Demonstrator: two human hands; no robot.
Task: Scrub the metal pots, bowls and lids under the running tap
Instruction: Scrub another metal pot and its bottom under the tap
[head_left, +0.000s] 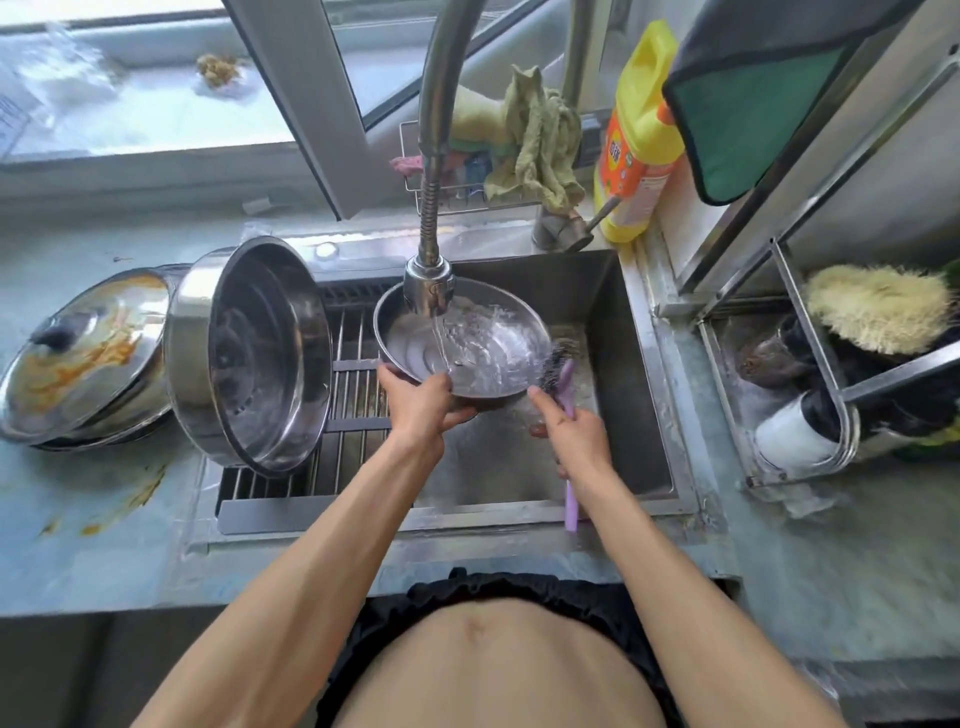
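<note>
Clearly two hands work: the left hand (420, 400) grips one round steel bowl (462, 338) under the tap (430, 283), the right hand (576, 436) holds one lilac-handled brush (563, 374) (bristles blurred); one big steel pot (249, 353) leans nearby, its stained lids (83, 353) overlapping, uncountable.

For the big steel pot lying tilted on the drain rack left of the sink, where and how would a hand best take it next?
Probably by the upper rim of the big steel pot, coming from the right. It lies tipped with its mouth facing the sink, no handles show, and the lid crowds its left side, so fingers inside and thumb outside suits.
</note>
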